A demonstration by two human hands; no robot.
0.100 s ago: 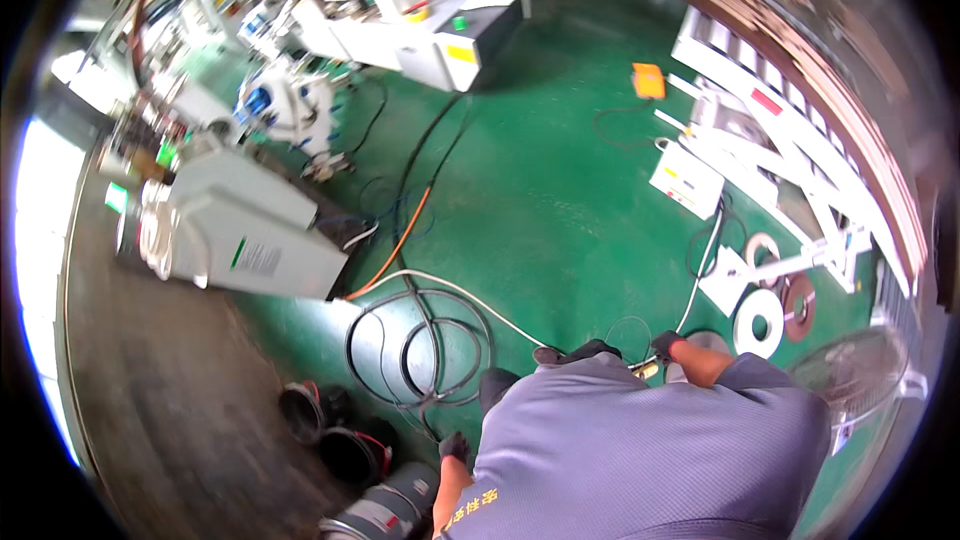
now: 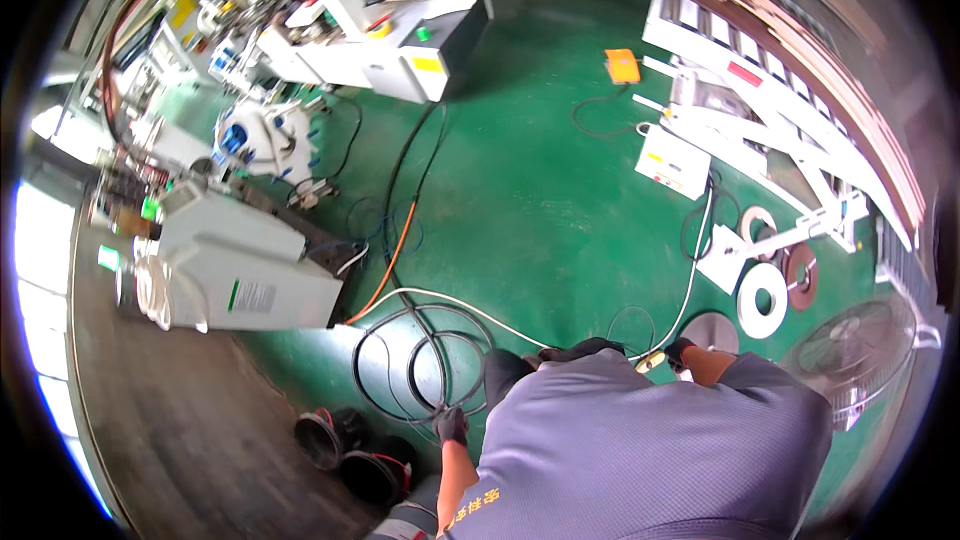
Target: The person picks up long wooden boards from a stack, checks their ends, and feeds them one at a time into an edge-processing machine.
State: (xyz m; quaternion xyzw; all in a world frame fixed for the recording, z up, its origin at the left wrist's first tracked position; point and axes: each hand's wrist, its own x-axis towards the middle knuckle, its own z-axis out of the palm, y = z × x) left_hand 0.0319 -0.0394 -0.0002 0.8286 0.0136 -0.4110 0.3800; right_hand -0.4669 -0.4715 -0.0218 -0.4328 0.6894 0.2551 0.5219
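Note:
My left hand [image 2: 452, 426], in a dark glove, is at the lower edge of a coiled black cable [image 2: 357, 380] on the green floor. Its fingers look closed at the point where the loops come together. My right hand [image 2: 681, 352], also gloved, hangs low beside a white cable [image 2: 692, 292] and a small yellowish piece [image 2: 650, 363]. A round grey disc [image 2: 712, 331] lies just beyond it. The fingers of that hand are too small and dark to make out. My bent torso hides the floor between my hands.
Black buckets [image 2: 376, 476] stand at the lower left, near a grey machine cabinet [image 2: 250, 280]. On the right are a white ring [image 2: 762, 300], a brown ring [image 2: 801, 277], a fan [image 2: 850, 350] and a white control box [image 2: 672, 161]. An orange pedal [image 2: 622, 66] lies farther off.
My left hand has moved forward to the cable coil. The right hand has shifted slightly right, away from the white cable. The whole view has turned a little.

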